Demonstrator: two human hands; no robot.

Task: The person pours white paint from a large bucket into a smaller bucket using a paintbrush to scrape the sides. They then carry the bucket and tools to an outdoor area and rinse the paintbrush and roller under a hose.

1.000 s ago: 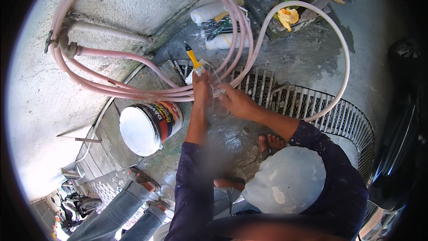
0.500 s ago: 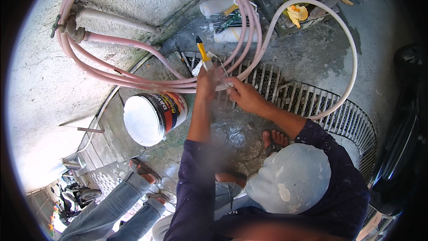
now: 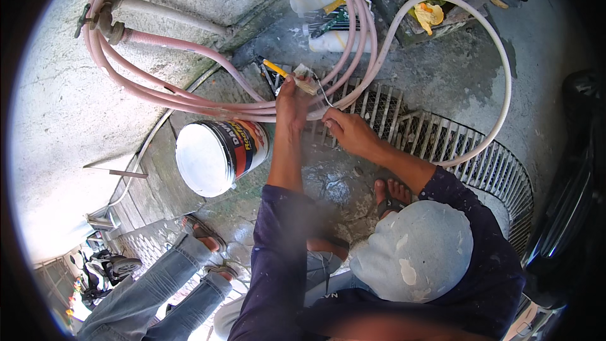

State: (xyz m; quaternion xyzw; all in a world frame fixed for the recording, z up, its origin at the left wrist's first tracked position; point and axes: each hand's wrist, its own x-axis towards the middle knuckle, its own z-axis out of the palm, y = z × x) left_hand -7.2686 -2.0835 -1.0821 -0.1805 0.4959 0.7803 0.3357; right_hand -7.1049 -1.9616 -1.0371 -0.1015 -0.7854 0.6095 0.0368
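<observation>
My left hand (image 3: 292, 100) reaches over the coiled pink hose (image 3: 189, 98) and pinches a small pale packet (image 3: 305, 81) at its fingertips. A thin wire (image 3: 322, 93) runs from that packet to my right hand (image 3: 346, 130), which pinches its other end just above the metal drain grate (image 3: 442, 142). Both hands sit where the hose loops bunch together. A yellow-handled tool (image 3: 276, 68) lies just beyond my left hand.
The hose runs to a tap (image 3: 100, 22) on the concrete wall. A white lidded bucket (image 3: 211, 155) lies left of my arm. White tubes (image 3: 333, 41) lie further off. Another person's jeans-clad legs (image 3: 158, 284) stand lower left. A sandalled foot (image 3: 391, 191) rests by the grate.
My right hand has drawn away from the left, down and to the right, stretching the thin wire between them. The left hand stays at the hose bundle.
</observation>
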